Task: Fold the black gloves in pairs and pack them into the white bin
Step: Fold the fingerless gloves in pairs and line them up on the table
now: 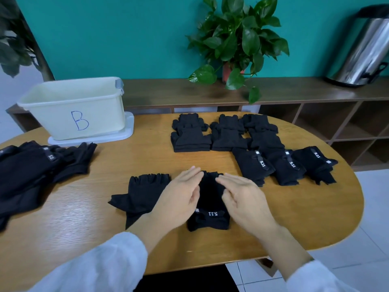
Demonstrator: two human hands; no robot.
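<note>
Table (294, 218): two hands, one bin (63, 114).

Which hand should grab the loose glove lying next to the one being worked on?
Left, probably. The loose glove lies directly beside the left hand, on its outer side. The right hand would have to cross over the centre glove and the other hand.

Your wooden table (315, 218) carries a white bin (73, 110) on its lid (128, 131) at the far left corner. Loose gloves (31, 171) lie at the left edge, folded gloves (242, 144) toward the far right, and two gloves (147, 192) near the front edge.
</note>
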